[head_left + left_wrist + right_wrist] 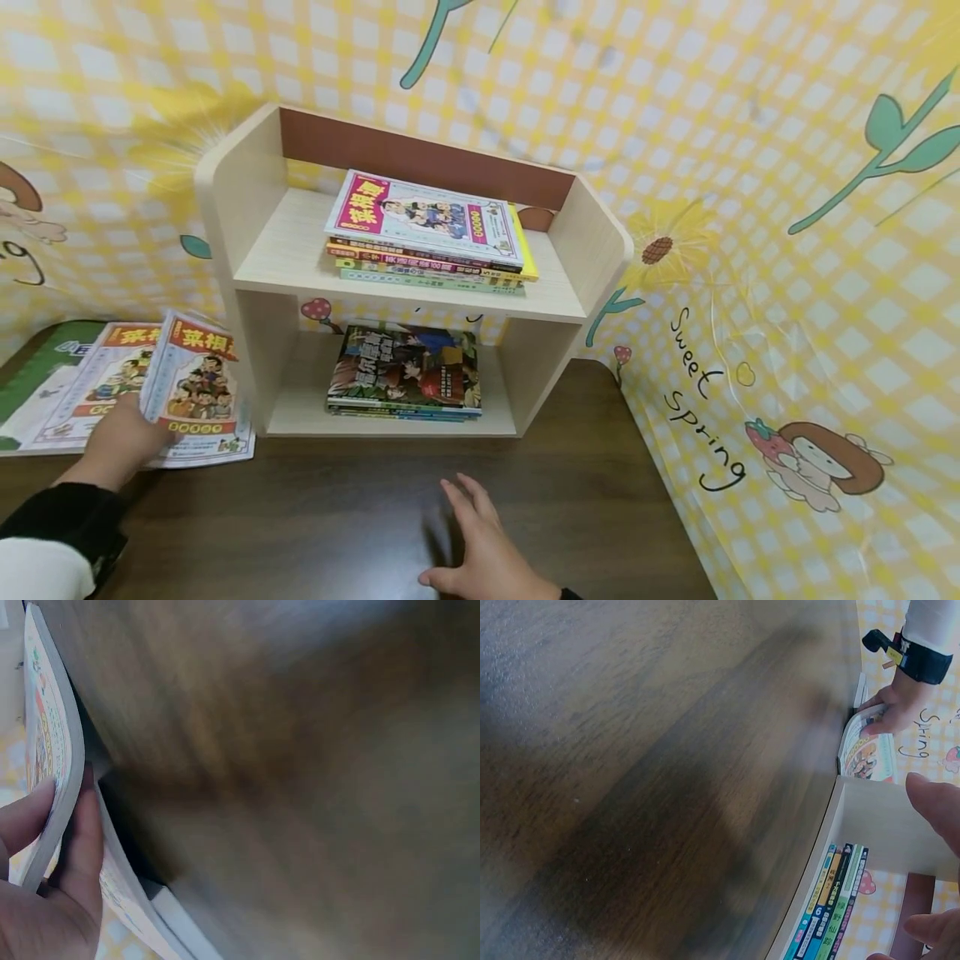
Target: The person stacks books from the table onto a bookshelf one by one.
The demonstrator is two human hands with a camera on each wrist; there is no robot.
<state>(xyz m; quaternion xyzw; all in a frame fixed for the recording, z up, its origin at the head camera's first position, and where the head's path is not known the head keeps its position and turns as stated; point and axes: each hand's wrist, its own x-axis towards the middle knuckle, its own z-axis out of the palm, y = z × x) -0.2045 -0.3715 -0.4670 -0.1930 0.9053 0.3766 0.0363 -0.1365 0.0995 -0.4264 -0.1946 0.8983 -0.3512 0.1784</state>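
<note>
Nearest the camera, at about six o'clock, the right hand [480, 546] lies flat on the dark wooden surface [337, 517], fingers straight and spread, grip released and holding nothing. It makes a good brace; I'd keep it planted there.

Swing to nine o'clock: the left hand [123, 442] has its grip closed on the comic book [191, 383], the top one of a loose spread at the left edge of the surface. The left wrist view tells it best: a fingertip sits over the cover, another finger is tucked under it, and the near edge bows up off the second comic book [90, 387] below. A green book [33, 375] peeks out at the bottom of the spread.

To my eye a lift like this goes better with the fingers worked deeper under the spine side, so the book comes up whole rather than fanning open, and raised straight so the copies underneath stay put.

Further out, at twelve o'clock, stands the wooden shelf [247, 217], just beside the lifted book. Its lower shelf holds a short stack of books [405, 371], its upper a taller stack [431, 233], both lying flat.
</note>
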